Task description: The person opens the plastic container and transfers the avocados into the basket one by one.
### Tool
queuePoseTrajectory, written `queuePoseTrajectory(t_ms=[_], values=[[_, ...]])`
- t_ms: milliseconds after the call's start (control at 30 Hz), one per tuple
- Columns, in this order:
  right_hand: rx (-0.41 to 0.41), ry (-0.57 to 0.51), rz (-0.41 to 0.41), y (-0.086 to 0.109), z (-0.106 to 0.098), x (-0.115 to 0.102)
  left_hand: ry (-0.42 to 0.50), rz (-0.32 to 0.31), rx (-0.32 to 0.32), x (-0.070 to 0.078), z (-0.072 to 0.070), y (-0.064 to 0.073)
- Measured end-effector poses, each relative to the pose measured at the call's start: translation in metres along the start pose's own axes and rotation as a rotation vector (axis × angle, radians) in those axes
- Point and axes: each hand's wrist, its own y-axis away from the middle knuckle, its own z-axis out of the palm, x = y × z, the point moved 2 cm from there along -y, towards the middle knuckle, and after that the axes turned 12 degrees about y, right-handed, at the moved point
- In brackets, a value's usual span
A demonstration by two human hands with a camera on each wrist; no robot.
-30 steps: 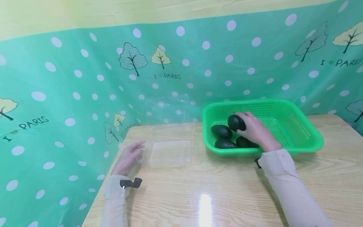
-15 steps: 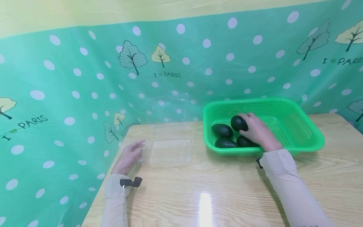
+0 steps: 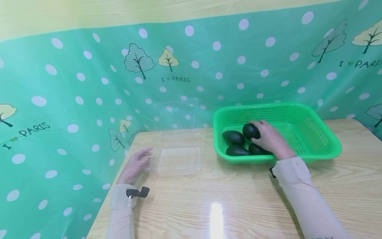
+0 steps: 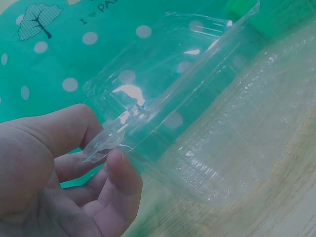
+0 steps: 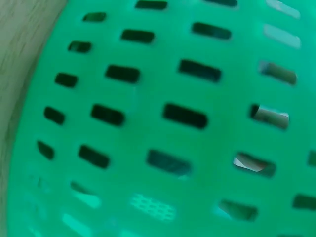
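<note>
My right hand [image 3: 270, 138] reaches into the green plastic basket [image 3: 323, 156] and grips a dark avocado [image 3: 250, 131]. Beneath and beside it lie other avocados: one at the left [image 3: 233, 137], one at the front [image 3: 237, 151], and one partly under the hand [image 3: 258, 149]. The right wrist view is filled by the slotted basket wall [image 5: 143, 133], which hides most of that hand. At the left, my left hand [image 3: 135, 166] pinches the edge of a clear plastic clamshell box [image 4: 197, 123] between thumb and finger. Its lid stands raised behind the base.
A wooden table [image 3: 185, 202] carries the box and the basket, which stands right of the box. Behind both hangs a green dotted curtain [image 3: 206, 69], close to the table's far edge. A bright reflection shows at the front of the tabletop.
My right hand and the avocado in it have shifted very slightly to the right inside the basket. The left hand and the box stay where they were.
</note>
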Motion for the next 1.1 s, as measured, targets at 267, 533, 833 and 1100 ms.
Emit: queuePoseTrajectory(t_ms=[267, 533, 833, 1100], values=[[-0.023, -0.004, 0.001, -0.0017, 0.0014, 0.0015, 0.015, -0.016, -0.003, 0.0058, 0.0034, 0.0028], [-0.06, -0.005, 0.006, -0.0016, 0.0031, 0.0019, -0.016, -0.004, 0.006, 0.001, -0.0003, -0.0008], [-0.076, -0.005, 0.012, -0.0026, 0.0047, 0.0022, -0.003, -0.01, 0.006, 0.0001, -0.0003, -0.0004], [-0.078, 0.008, 0.025, -0.0023, 0.0045, 0.0027, -0.005, -0.007, 0.0, 0.0021, 0.0001, -0.0008]])
